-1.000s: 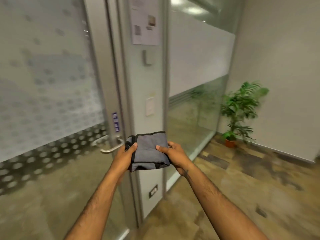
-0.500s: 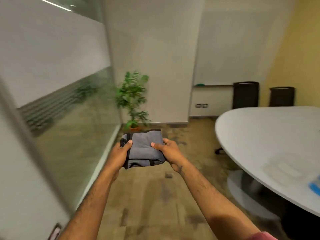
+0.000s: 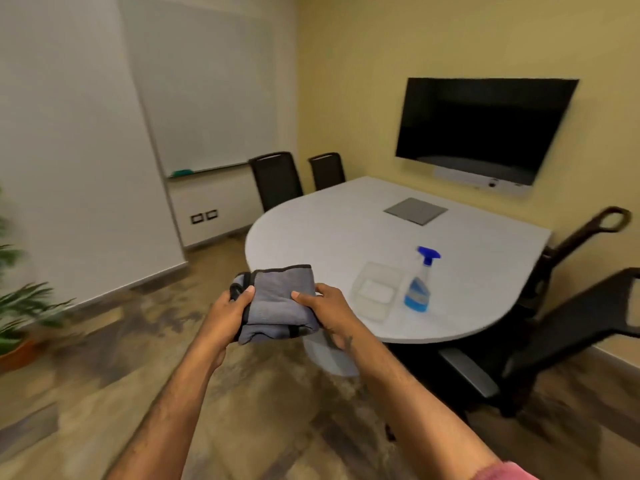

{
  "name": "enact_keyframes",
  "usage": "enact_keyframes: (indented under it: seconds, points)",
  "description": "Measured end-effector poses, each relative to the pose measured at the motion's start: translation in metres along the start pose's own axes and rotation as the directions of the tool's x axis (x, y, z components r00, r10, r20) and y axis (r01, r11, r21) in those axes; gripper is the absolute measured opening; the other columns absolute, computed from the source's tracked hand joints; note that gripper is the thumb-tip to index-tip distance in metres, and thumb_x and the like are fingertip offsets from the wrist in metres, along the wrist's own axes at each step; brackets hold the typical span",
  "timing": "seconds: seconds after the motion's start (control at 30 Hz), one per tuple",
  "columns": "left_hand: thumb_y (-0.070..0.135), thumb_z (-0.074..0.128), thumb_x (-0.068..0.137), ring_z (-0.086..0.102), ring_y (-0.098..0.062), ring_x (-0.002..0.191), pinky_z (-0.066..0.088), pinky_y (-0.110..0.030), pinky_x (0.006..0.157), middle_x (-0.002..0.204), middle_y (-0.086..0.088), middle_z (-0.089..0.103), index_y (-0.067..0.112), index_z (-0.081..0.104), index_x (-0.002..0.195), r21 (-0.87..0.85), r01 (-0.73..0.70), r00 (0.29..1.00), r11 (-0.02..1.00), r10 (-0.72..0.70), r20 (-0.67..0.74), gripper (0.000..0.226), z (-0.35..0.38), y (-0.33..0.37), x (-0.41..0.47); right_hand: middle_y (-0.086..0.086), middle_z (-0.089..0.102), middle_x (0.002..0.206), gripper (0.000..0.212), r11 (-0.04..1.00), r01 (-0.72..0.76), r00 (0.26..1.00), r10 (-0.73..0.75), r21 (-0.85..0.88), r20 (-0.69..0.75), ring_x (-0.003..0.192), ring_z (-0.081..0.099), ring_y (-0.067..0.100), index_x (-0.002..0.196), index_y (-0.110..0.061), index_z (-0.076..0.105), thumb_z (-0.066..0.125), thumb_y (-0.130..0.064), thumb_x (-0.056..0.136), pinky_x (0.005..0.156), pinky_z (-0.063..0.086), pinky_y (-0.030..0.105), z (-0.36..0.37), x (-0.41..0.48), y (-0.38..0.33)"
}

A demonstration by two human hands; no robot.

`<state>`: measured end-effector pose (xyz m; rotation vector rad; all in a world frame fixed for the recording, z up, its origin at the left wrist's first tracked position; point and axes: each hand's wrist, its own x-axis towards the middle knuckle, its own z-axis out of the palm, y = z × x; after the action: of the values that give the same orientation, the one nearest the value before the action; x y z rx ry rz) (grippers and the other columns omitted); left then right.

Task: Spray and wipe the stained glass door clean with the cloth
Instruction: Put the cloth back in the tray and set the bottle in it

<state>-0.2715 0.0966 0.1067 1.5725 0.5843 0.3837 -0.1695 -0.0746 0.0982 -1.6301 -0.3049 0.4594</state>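
A folded grey cloth [image 3: 277, 303] with a dark hem sits between both hands at chest height, over the floor just left of the table. My left hand [image 3: 227, 315] grips its left edge and my right hand [image 3: 327, 311] grips its right edge, thumbs on top. A clear spray bottle [image 3: 419, 282] with blue liquid and a blue trigger head stands upright on the white table [image 3: 329, 230], to the right of my right hand. The glass door is out of view.
A clear plastic container [image 3: 375, 292] lies beside the bottle. Black chairs [image 3: 568, 327] stand at the table's right side and two more [image 3: 277, 178] at its far end. A wall screen [image 3: 481, 129] hangs behind. A potted plant [image 3: 20, 306] is at the left edge.
The view has swung right, away from the glass door and past the plant, to the meeting table with the spray bottle. Both hands still hold the folded cloth the same way.
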Motion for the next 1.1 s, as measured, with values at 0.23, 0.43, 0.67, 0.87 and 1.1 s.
enact_keyframes:
  seconds: [0.23, 0.43, 0.67, 0.87, 1.1]
  points:
    - [0.044, 0.066, 0.094, 0.068, -0.031, 0.108, 0.059, -0.053, 0.091, 0.119, -0.012, 0.069, 0.008, 0.062, 0.124, 0.064, 0.057, 0.980, 0.996, -0.068, 0.189, 0.047, 0.085, -0.001, 0.088, 0.006, 0.074, 0.110, 0.031, 0.998, -0.047, 0.976, 0.056, 0.049, -0.208, 0.097, 0.072, 0.019, 0.111, -0.015, 0.069, 0.077, -0.029, 0.085, 0.080, 0.060, 0.030, -0.070, 0.055, 0.014]
    - [0.043, 0.077, 0.085, 0.067, -0.016, 0.098, 0.064, -0.037, 0.064, 0.116, -0.002, 0.067, 0.014, 0.062, 0.122, 0.108, 0.108, 0.932, 0.988, -0.138, 0.334, 0.049, 0.150, -0.005, 0.158, 0.004, 0.073, 0.114, 0.037, 0.992, -0.104, 0.941, 0.122, 0.074, -0.315, 0.097, 0.071, 0.015, 0.119, -0.015, 0.066, 0.075, -0.031, 0.087, 0.069, 0.058, 0.020, -0.122, 0.113, 0.034]
    - [0.035, 0.072, 0.092, 0.067, -0.013, 0.095, 0.057, -0.023, 0.050, 0.108, 0.003, 0.067, 0.014, 0.058, 0.129, 0.144, 0.125, 0.888, 0.982, -0.175, 0.426, 0.044, 0.230, -0.012, 0.240, 0.005, 0.068, 0.123, 0.053, 0.980, -0.191, 0.904, 0.199, 0.058, -0.377, 0.106, 0.067, 0.021, 0.132, -0.014, 0.058, 0.073, -0.039, 0.087, 0.095, 0.058, 0.039, -0.186, 0.201, 0.061]
    - [0.034, 0.073, 0.092, 0.069, -0.014, 0.093, 0.059, -0.028, 0.062, 0.108, 0.000, 0.069, 0.010, 0.058, 0.133, 0.200, 0.158, 0.870, 0.967, -0.232, 0.435, 0.050, 0.280, -0.028, 0.305, 0.008, 0.067, 0.124, 0.048, 0.959, -0.275, 0.865, 0.278, 0.069, -0.418, 0.105, 0.067, 0.023, 0.131, -0.012, 0.059, 0.070, -0.033, 0.090, 0.088, 0.060, 0.037, -0.220, 0.262, 0.081]
    - [0.035, 0.075, 0.089, 0.067, -0.029, 0.112, 0.060, -0.049, 0.093, 0.128, -0.013, 0.066, 0.006, 0.058, 0.135, 0.329, 0.138, 0.847, 0.934, -0.283, 0.449, 0.057, 0.332, -0.055, 0.378, 0.009, 0.065, 0.127, 0.050, 0.917, -0.395, 0.790, 0.367, 0.049, -0.491, 0.109, 0.064, 0.025, 0.134, -0.011, 0.057, 0.070, -0.029, 0.089, 0.092, 0.058, 0.039, -0.249, 0.322, 0.103]
